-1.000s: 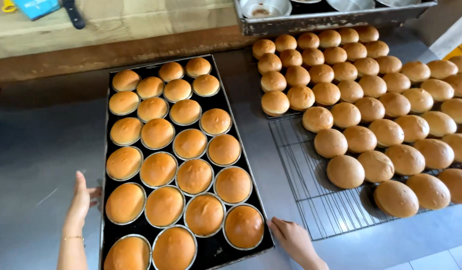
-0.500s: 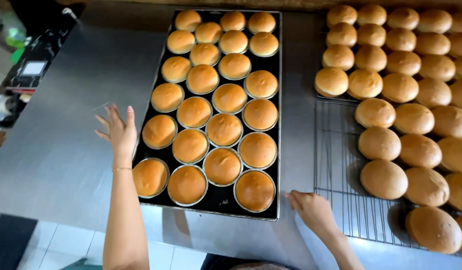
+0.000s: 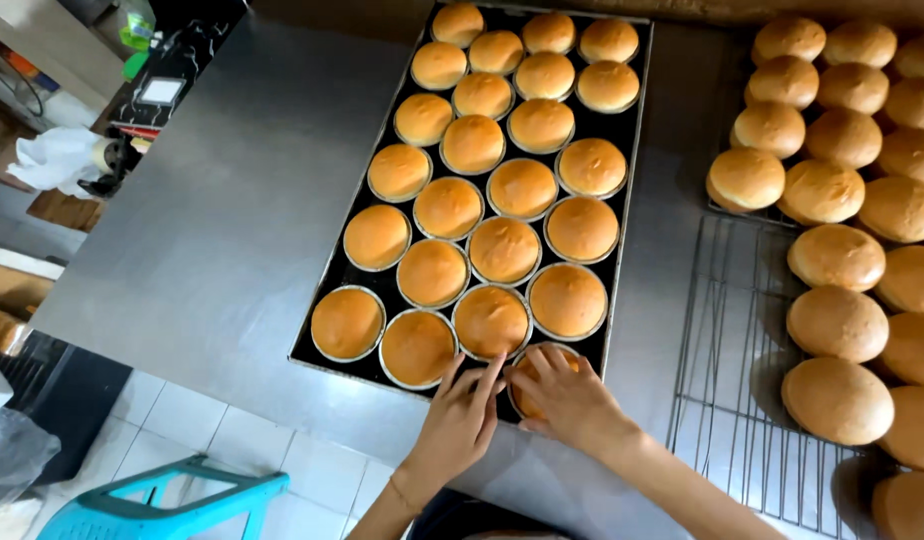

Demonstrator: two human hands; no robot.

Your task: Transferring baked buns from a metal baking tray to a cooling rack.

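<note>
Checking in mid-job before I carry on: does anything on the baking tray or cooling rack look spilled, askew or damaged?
Nothing stands out. The golden buns sit in round metal rings on the black baking tray, unbroken. Both hands, left hand and right hand, cover the nearest-corner bun. The loose buns rest on the wire cooling rack.

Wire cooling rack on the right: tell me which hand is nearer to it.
Right. The right hand lies on the nearest corner bun of the black tray, next to the wire cooling rack; the left hand is beside it, farther away.
</note>
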